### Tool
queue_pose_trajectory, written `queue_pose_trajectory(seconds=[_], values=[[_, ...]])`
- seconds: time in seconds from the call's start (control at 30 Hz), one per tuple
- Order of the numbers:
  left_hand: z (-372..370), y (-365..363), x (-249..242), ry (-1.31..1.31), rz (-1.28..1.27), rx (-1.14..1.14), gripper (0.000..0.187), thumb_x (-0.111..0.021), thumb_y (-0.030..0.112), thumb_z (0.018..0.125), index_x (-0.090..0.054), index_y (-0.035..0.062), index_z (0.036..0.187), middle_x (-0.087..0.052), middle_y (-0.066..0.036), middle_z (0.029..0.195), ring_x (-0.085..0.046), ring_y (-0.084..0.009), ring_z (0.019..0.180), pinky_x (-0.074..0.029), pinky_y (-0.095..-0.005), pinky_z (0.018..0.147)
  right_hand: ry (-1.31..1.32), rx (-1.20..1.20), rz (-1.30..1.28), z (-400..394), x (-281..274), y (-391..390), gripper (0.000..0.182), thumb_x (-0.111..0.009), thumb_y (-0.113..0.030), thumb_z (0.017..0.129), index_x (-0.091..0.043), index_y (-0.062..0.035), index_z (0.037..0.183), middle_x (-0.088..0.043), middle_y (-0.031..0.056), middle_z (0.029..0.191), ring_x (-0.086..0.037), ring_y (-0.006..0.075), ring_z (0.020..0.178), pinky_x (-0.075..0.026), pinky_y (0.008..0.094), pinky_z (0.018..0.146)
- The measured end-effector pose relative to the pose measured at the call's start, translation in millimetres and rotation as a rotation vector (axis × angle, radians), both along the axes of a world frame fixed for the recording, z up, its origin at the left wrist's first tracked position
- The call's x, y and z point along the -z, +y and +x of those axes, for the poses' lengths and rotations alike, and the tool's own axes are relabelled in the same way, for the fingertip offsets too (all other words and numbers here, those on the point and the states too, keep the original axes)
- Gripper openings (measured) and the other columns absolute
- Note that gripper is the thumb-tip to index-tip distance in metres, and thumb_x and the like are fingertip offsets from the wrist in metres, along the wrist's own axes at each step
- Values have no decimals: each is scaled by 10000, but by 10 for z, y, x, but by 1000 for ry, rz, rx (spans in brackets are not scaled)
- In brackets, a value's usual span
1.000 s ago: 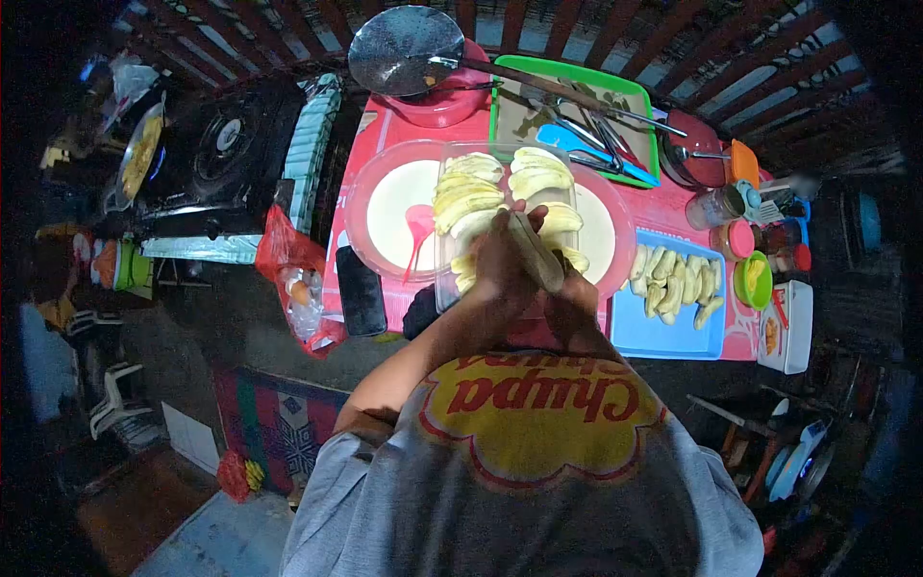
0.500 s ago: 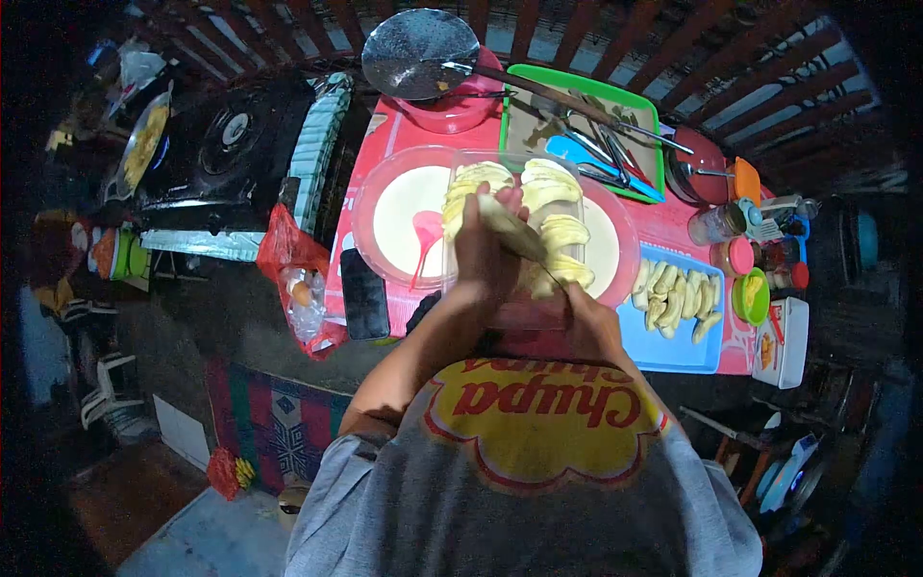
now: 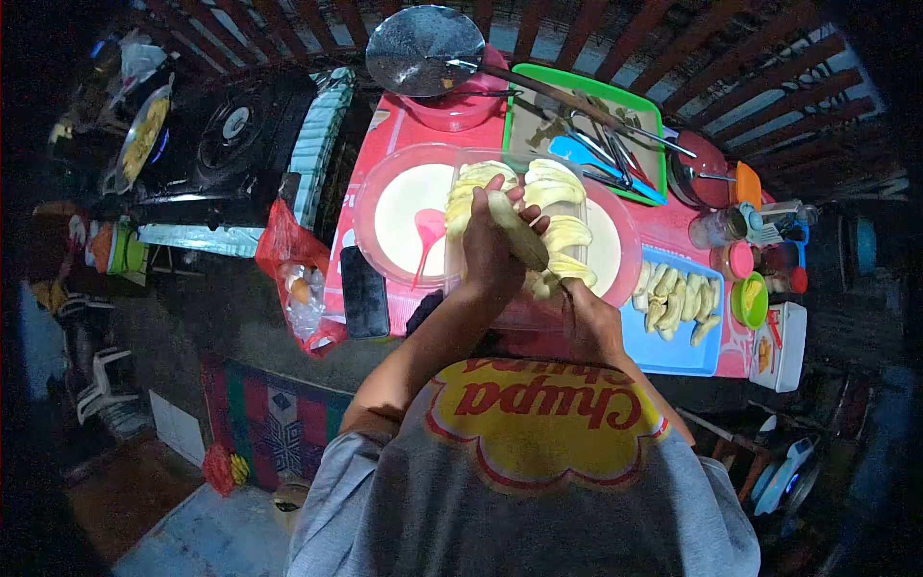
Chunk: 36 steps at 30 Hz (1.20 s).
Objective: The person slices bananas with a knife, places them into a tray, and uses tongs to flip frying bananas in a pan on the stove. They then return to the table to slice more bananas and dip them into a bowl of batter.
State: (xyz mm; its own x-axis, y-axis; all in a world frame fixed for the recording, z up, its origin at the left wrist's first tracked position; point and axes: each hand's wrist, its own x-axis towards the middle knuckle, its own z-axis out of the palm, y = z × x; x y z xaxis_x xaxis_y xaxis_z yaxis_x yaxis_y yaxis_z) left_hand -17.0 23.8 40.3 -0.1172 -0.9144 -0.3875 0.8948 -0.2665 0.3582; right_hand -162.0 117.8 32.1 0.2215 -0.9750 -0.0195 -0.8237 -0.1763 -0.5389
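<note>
A peeled banana (image 3: 519, 233) rests in my left hand (image 3: 488, 245), whose fingers and thumb close around it. My right hand (image 3: 591, 319) is closed near the banana's lower end, on what looks like a thin knife, mostly hidden by the fingers. Below both hands is a clear plastic container (image 3: 532, 315) with fanned banana slices (image 3: 556, 183) in two rows. Pale batter (image 3: 409, 212) fills a round tub left of it, with a pink ladle (image 3: 429, 231) in it. More batter (image 3: 602, 245) shows in a tub to the right.
Peeled bananas (image 3: 681, 298) lie on a blue tray (image 3: 663, 358) at right. A green-rimmed tray (image 3: 538, 72) holds tongs and utensils at the back, beside a wok-like strainer (image 3: 423, 53). At left are a phone (image 3: 365, 298), a red bag (image 3: 279, 240) and a stove (image 3: 226, 144).
The banana in my left hand has turned slightly and shows more of its length. My left fingers have spread a little, and my right hand has shifted only slightly.
</note>
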Motion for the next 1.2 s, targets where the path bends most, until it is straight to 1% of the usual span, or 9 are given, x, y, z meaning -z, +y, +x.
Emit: queue_pose_trajectory(seconds=[0.33,0.43,0.5,0.53,0.6,0.83,0.9,1.03,1.2], values=[[-21,24,35,15,33,-22,460,-369,404,863,-326,91,1198,-456,-56,928,-455,-195,790,-409,-347,744,10,-20,-83,85,-43,-40,338,-501,-47,719,-415,-120,1038,-555,90,797,-570,270,706,-467,349,579],[-14,45,48,-41,56,0,420,-312,427,874,-356,138,1175,-440,-60,976,-456,-206,784,-421,-370,730,30,-15,-55,16,132,10,341,-520,-56,709,-425,-105,1032,-555,88,808,-572,260,731,-469,336,595],[-58,75,88,-1,94,51,403,-309,421,877,-378,136,1153,-451,-58,945,-457,-206,778,-422,-366,725,-246,139,108,-112,566,64,331,-525,-42,702,-442,-103,1016,-553,85,832,-572,245,761,-469,317,617],[-69,93,78,1,94,49,403,-309,421,877,-378,136,1153,-451,-58,945,-457,-206,778,-422,-366,725,-245,137,109,-54,408,44,331,-525,-42,702,-442,-103,1016,-553,85,832,-572,245,761,-469,317,617],[-72,115,49,33,137,35,439,-359,416,860,-385,108,1171,-477,-41,904,-464,-178,774,-407,-347,750,-12,16,-26,129,-47,-30,311,-523,-31,702,-454,-98,998,-550,83,848,-569,228,777,-471,304,622],[-85,165,51,67,182,77,396,-337,372,869,-392,102,1155,-478,-53,898,-461,-178,754,-408,-344,740,-13,-15,-143,124,26,-10,295,-497,-6,708,-433,-94,983,-536,88,821,-566,238,725,-466,327,584],[-63,171,44,95,200,115,346,-335,390,872,-411,119,1072,-458,-71,918,-474,-204,790,-449,-322,719,27,-28,-160,106,83,-16,279,-487,-1,711,-423,-92,966,-519,87,788,-555,255,696,-459,334,567],[-103,185,134,105,160,72,319,-346,361,871,-412,123,1074,-460,-68,898,-477,-201,791,-453,-320,717,79,6,-82,120,59,20,244,-473,-22,726,-422,-91,954,-505,91,771,-545,266,691,-453,345,558],[-96,164,23,130,349,45,313,-335,318,876,-433,110,1088,-509,-51,827,-483,-173,717,-433,-337,701,89,0,-167,87,258,7,208,-431,-48,767,-421,-85,972,-524,107,808,-545,284,712,-461,350,579]])
